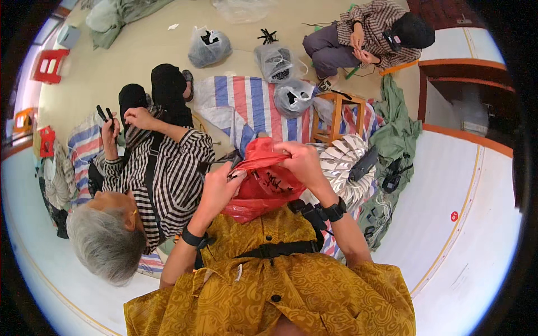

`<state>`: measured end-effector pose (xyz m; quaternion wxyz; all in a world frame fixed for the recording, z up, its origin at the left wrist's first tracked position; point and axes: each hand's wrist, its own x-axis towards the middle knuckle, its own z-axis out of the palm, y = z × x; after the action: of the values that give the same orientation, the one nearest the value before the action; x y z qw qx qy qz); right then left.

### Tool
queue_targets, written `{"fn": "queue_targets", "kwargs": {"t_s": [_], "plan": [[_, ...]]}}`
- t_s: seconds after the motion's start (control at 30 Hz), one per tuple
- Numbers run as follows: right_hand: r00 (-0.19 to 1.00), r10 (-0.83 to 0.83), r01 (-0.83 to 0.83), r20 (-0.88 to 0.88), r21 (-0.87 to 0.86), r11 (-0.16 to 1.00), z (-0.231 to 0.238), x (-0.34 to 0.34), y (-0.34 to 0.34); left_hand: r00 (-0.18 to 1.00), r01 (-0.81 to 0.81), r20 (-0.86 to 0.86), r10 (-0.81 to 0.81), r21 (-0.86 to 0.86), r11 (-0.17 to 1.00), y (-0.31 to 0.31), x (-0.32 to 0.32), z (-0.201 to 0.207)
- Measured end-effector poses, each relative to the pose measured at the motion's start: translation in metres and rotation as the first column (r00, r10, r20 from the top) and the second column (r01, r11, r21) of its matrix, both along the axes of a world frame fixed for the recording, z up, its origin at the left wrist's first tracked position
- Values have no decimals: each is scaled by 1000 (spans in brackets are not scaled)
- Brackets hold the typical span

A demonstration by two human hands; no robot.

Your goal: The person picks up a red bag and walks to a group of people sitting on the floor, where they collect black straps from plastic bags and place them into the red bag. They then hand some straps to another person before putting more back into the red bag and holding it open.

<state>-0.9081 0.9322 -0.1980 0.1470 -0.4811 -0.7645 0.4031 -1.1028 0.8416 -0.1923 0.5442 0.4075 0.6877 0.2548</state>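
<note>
A red plastic bag [258, 196] sits in front of my body, its mouth held apart between my two hands. My left hand [217, 189] is closed on the bag's left edge; a small dark bit shows by its fingertips, too small to name. On the opposite side my right hand [301, 163] pinches the upper right rim. Several small black pieces [273, 182] show through or inside the red plastic. Just right of the bag lies a fan-like pile of whitish, flat, curved pieces [350, 168], with a black case-like object [364, 163] on it.
Close on my left, a person in a checked shirt [176, 179] handles black pieces. Another person [364, 42] sits at the far right. Clear plastic bags [210, 49] of dark items stand ahead. A wooden stool [333, 117] rests by striped sheeting [263, 106]; green cloth [395, 120] lies at right.
</note>
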Motion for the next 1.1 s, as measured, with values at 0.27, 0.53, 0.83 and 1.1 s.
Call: {"fn": "queue_targets", "kwargs": {"t_s": [0.27, 0.53, 0.83, 1.1], "plan": [[907, 380, -271, -182, 438, 857, -9, -5, 22, 961, -183, -193, 198, 92, 979, 55, 21, -34], [873, 433, -423, 223, -94, 901, -98, 63, 62, 626, -647, 398, 671, -215, 731, 138, 67, -71], [977, 118, -28, 177, -444, 896, -146, 88, 118, 895, -436, -152, 419, -104, 894, 190, 76, -162], [938, -303, 336, 167, -235, 912, -228, 84, 156, 974, -218, 21, 225, -176, 960, 207, 105, -197]]}}
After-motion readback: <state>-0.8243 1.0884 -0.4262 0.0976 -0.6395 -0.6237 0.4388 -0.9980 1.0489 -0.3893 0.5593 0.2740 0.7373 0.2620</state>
